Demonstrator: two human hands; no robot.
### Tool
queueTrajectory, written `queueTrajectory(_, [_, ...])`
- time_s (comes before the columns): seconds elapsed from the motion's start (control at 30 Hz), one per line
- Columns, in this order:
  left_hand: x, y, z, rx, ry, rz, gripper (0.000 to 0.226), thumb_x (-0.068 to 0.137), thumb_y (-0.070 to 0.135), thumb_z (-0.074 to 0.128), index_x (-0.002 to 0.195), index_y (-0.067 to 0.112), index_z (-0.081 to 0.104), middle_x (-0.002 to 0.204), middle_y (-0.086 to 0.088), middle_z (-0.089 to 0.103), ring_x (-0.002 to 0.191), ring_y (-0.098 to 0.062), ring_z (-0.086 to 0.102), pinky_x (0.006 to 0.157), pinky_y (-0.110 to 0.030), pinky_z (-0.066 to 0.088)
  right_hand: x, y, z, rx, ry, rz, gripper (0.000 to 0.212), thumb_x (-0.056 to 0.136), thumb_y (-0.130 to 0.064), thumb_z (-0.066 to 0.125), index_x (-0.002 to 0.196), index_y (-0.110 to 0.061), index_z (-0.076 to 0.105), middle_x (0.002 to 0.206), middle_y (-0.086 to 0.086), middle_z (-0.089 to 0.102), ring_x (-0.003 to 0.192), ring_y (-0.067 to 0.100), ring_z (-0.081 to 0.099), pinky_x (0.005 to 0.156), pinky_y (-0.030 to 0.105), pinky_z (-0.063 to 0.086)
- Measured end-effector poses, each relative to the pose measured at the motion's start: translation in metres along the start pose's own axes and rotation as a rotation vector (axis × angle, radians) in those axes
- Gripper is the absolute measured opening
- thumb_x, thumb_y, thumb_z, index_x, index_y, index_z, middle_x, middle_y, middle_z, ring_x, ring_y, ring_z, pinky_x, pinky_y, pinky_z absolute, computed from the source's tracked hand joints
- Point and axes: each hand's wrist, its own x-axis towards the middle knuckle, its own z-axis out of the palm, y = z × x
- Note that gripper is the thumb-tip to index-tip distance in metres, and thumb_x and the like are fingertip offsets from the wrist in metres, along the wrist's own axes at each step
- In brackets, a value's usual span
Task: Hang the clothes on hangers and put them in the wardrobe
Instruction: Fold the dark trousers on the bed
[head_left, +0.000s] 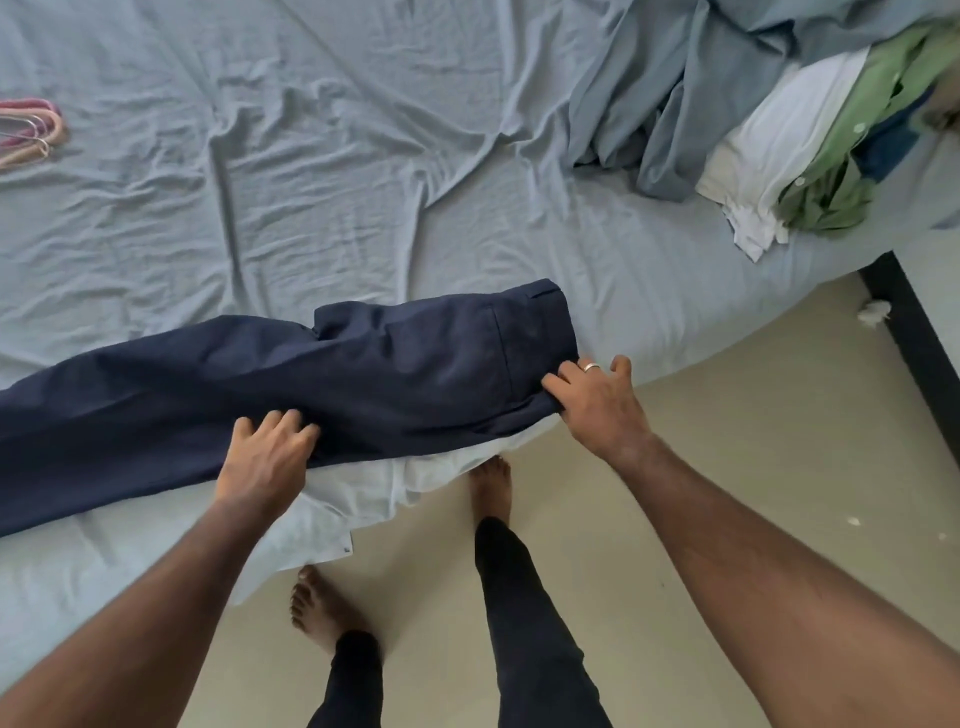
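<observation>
A: Two hands are working the navy trousers (291, 374), which are lying flat along the bed (311, 171) edge. Left hand (267, 457) is pressing mid-leg, grip released; right hand (597, 400) is pinching the waistband corner.

B: Pref. keep legs aligned & seams matched before folding over a bar. Hangers (31, 130) are sitting far left. No labels or writing readable.

No text, label, brand, number or sign can be read anywhere here, neither on the navy trousers (311, 374), the piled clothes (810, 150) nor the bed sheet (311, 156).
</observation>
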Motion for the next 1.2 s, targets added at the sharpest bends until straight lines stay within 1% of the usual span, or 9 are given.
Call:
queueTrajectory(0.17, [-0.001, 0.002, -0.002, -0.036, -0.097, 0.009, 0.017, 0.075, 0.015, 0.076, 0.084, 0.019, 0.062, 0.082, -0.002, 0.059, 0.080, -0.027, 0.057, 0.067, -0.039, 0.034, 0.004, -0.004, -0.007, 0.585, 0.000, 0.389, 0.026, 0.079, -0.038, 0.069, 0.103, -0.033, 0.061, 0.107, -0.012, 0.056, 0.107, 0.016, 0.050, 0.091, 0.044, 0.035])
queueTrajectory(0.27, [0.004, 0.011, -0.012, -0.109, -0.046, 0.007, 0.028, 0.075, 0.033, 0.078, 0.091, 0.016, 0.063, 0.088, -0.003, 0.060, 0.084, -0.028, 0.059, 0.069, -0.042, 0.039, 0.030, -0.001, -0.015, 0.988, 0.029, 0.743, 0.046, 0.086, -0.046, 0.072, 0.121, -0.024, 0.052, 0.120, -0.005, 0.054, 0.112, 0.017, 0.050, 0.093, 0.041, 0.041])
queueTrajectory(0.37, [0.018, 0.020, -0.022, -0.193, 0.002, -0.029, 0.040, 0.082, 0.046, 0.072, 0.105, 0.016, 0.061, 0.101, -0.004, 0.060, 0.095, -0.029, 0.058, 0.076, -0.044, 0.043, 0.055, 0.006, -0.021, 1.236, -0.127, 0.850, 0.069, 0.084, -0.057, 0.072, 0.135, -0.017, 0.048, 0.126, -0.002, 0.059, 0.112, 0.018, 0.058, 0.094, 0.032, 0.047])
queueTrajectory(0.43, [0.026, 0.024, -0.025, -0.241, -0.014, -0.064, 0.045, 0.086, 0.052, 0.067, 0.113, 0.017, 0.059, 0.108, -0.004, 0.060, 0.101, -0.029, 0.058, 0.080, -0.045, 0.044, 0.065, 0.013, -0.022, 1.302, -0.237, 0.823, 0.064, 0.083, -0.058, 0.073, 0.130, -0.017, 0.055, 0.119, -0.006, 0.064, 0.106, 0.016, 0.062, 0.096, 0.034, 0.050])
queueTrajectory(0.6, [0.043, 0.029, -0.032, -0.261, -0.184, -0.103, 0.056, 0.089, 0.058, 0.058, 0.130, 0.020, 0.049, 0.125, -0.003, 0.055, 0.113, -0.027, 0.058, 0.089, -0.043, 0.045, 0.080, 0.029, -0.015, 1.288, -0.352, 0.661, 0.037, 0.082, -0.059, 0.070, 0.102, -0.028, 0.070, 0.108, -0.005, 0.073, 0.101, 0.019, 0.069, 0.098, 0.045, 0.054])
queueTrajectory(0.8, [0.056, 0.038, -0.039, -0.260, -0.297, -0.146, 0.062, 0.089, 0.060, 0.056, 0.135, 0.021, 0.042, 0.130, -0.005, 0.055, 0.116, -0.027, 0.058, 0.094, -0.043, 0.046, 0.075, 0.032, -0.015, 1.335, -0.231, 0.576, 0.040, 0.095, -0.044, 0.065, 0.128, -0.022, 0.062, 0.120, -0.006, 0.068, 0.110, 0.014, 0.063, 0.094, 0.030, 0.051])
queueTrajectory(0.93, [0.077, 0.049, -0.052, -0.273, -0.274, -0.107, 0.060, 0.088, 0.057, 0.059, 0.133, 0.020, 0.043, 0.126, -0.005, 0.055, 0.112, -0.028, 0.061, 0.089, -0.044, 0.047, 0.092, 0.065, -0.018, 1.322, -0.088, 0.543, 0.024, 0.096, -0.033, 0.068, 0.116, -0.021, 0.062, 0.104, -0.009, 0.066, 0.101, 0.013, 0.063, 0.075, 0.013, 0.045])
queueTrajectory(1.1, [0.123, 0.088, -0.074, -0.264, -0.189, 0.063, 0.069, 0.085, 0.055, 0.066, 0.140, 0.023, 0.038, 0.122, -0.002, 0.051, 0.109, -0.027, 0.060, 0.084, -0.041, 0.047, 0.124, 0.150, -0.031, 1.157, 0.070, 0.627, 0.031, 0.091, -0.034, 0.073, 0.110, -0.011, 0.064, 0.102, 0.002, 0.068, 0.098, 0.022, 0.064, 0.079, 0.026, 0.044])
queueTrajectory(1.2, [0.144, 0.112, -0.079, -0.285, -0.196, 0.100, 0.061, 0.086, 0.051, 0.067, 0.133, 0.024, 0.040, 0.119, -0.001, 0.050, 0.112, -0.025, 0.057, 0.087, -0.041, 0.046, 0.134, 0.193, -0.036, 0.954, 0.035, 0.679, 0.043, 0.083, -0.051, 0.075, 0.112, -0.023, 0.060, 0.109, -0.002, 0.067, 0.107, 0.023, 0.061, 0.099, 0.042, 0.044])
